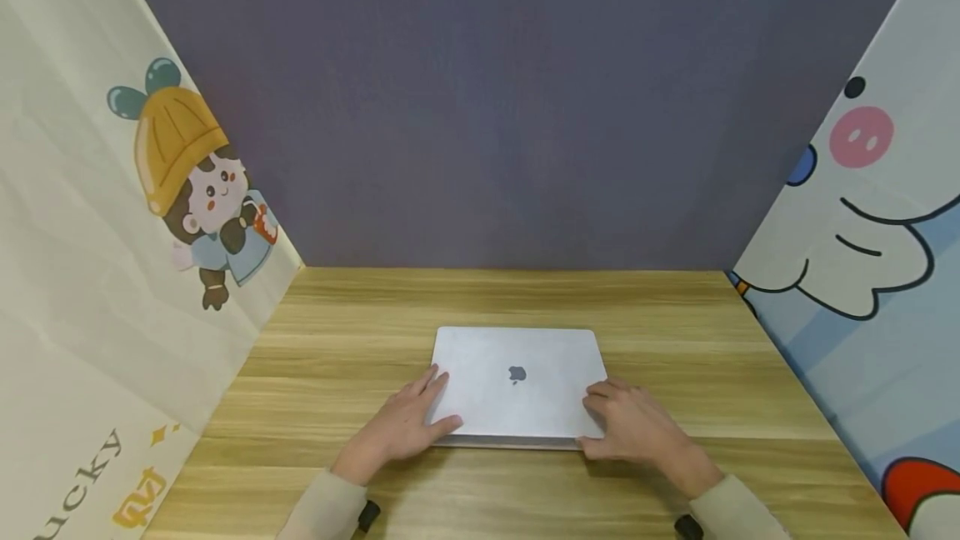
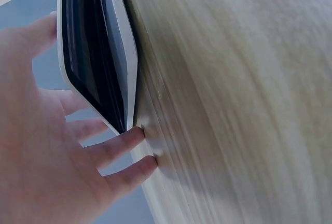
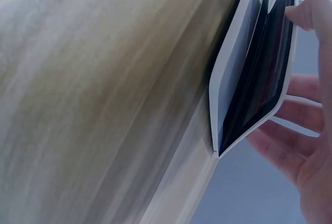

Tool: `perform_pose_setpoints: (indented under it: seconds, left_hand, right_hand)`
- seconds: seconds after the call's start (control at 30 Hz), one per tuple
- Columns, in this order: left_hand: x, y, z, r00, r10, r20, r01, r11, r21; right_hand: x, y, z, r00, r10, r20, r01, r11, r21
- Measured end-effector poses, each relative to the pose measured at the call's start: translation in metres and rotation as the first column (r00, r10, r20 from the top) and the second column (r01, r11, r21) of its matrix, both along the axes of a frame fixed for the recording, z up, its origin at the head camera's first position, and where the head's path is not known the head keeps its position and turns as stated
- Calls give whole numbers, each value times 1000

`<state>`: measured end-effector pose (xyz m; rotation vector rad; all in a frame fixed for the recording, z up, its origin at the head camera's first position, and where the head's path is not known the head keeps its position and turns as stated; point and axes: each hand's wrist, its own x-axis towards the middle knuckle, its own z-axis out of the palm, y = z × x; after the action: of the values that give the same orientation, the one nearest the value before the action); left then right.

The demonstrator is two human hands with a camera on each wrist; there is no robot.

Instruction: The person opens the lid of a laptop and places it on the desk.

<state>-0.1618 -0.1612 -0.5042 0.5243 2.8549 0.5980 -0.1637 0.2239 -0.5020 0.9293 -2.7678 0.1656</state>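
A silver laptop (image 1: 517,398) with a dark apple logo lies on the wooden table, its lid slightly raised from the base. In both wrist views a narrow gap shows the dark screen (image 3: 259,79) facing the base. My left hand (image 1: 408,419) is at its left side, thumb on top of the lid near the front corner, fingers spread along the side edge. Two of those fingertips (image 2: 136,133) reach down by the base and tabletop. My right hand (image 1: 637,427) holds the lid's front right corner, the thumb (image 3: 298,15) over its front rim and fingers against its outside.
The wooden table (image 1: 517,298) meets a dark grey panel (image 1: 517,107) at the back. Pale side panels with cartoon prints rise on the left (image 1: 75,190) and right (image 1: 862,248). Dark straps (image 1: 367,515) show by the sleeves.
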Motion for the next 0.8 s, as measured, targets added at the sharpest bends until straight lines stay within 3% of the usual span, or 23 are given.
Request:
perform_pose_setpoints:
  seconds: [0.4,0.8]
  left_hand:
    - [2,-6,3,1000,-14,19,14,1000,22]
    - [1,-8,0,999,-5,-37,7,999,53]
  right_hand:
    - [-1,2,4,1000,-21,14,21,999,-30]
    - [-2,4,10,1000,-23,15,24,998,-59]
